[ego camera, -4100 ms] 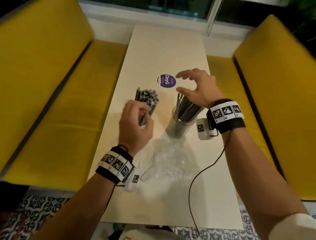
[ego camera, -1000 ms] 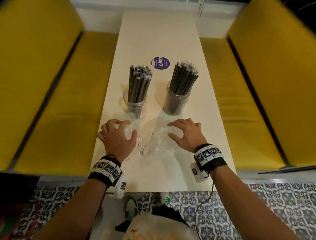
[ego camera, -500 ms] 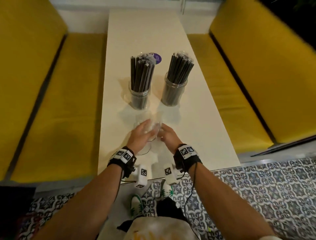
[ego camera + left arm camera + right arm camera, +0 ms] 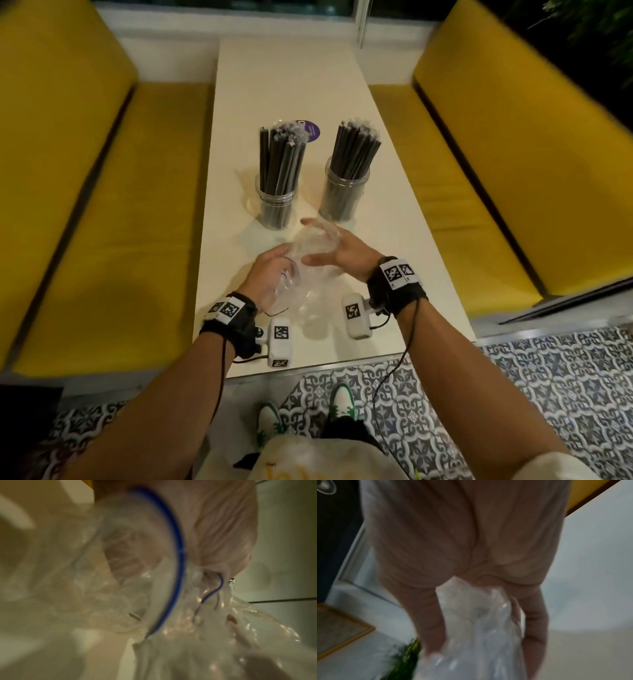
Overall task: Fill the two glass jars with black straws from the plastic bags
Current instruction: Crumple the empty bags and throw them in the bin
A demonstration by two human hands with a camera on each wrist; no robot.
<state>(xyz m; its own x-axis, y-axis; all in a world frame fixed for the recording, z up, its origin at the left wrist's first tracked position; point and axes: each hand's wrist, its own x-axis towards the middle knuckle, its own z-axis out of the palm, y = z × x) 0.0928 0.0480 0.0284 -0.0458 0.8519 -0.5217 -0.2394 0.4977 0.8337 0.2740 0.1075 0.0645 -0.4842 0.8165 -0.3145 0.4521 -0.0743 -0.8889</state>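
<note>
Two glass jars (image 4: 276, 209) (image 4: 339, 202), each packed with upright black straws (image 4: 281, 157), stand on the table (image 4: 394, 240) just beyond the fingers. Crumpled plastic bags (image 4: 311, 260): gathered between left hand (image 4: 265, 281) and right hand (image 4: 346, 253), fingers curled on the film.

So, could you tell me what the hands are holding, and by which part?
Both hold the empty plastic bags: the left hand at the end with the blue-lined opening, the right hand round the bunched far end.
</note>
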